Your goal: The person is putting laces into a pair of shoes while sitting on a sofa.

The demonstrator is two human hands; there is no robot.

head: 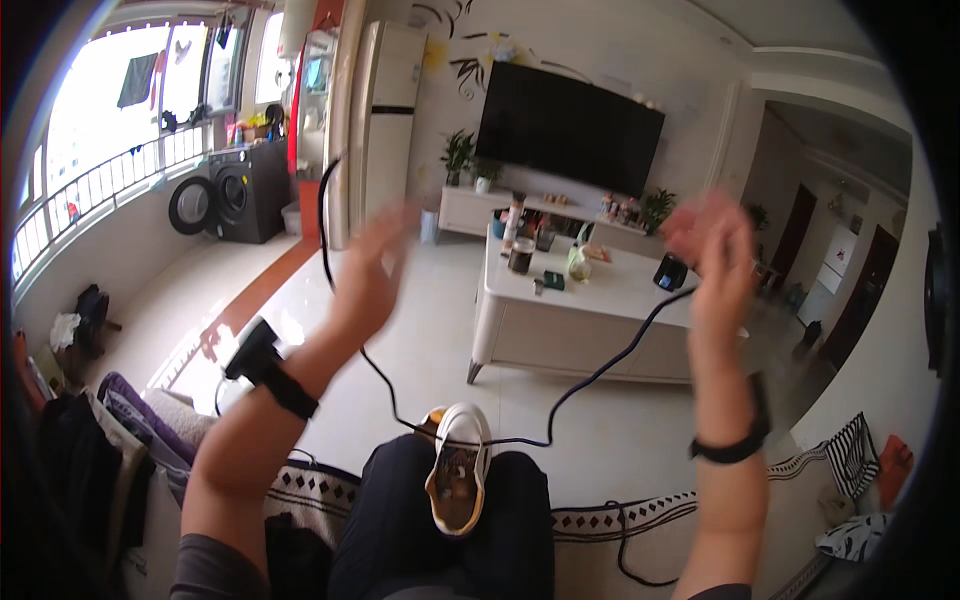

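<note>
A white shoe (459, 469) rests between my thighs, toe pointing away from me, its tan inside showing. A long dark shoelace (592, 377) passes through the front of its opening and spreads out to both sides. On the left it rises past my raised left hand (379, 262), and its end stands up near the fridge. On the right it runs up to my right hand (712, 240), which is raised above the coffee table's right end. Both hands are blurred by motion, so whether their fingers grip the lace is unclear. Behind the white shoe, part of a brown and yellow thing (433, 421) shows.
A white coffee table (585, 300) stands ahead, bearing jars, a glass pot (580, 266) and a black container (670, 272). Clothes (90, 450) lie at my left. A patterned seat cover (622, 517) is under me, with a dark cord (626, 559) on the right.
</note>
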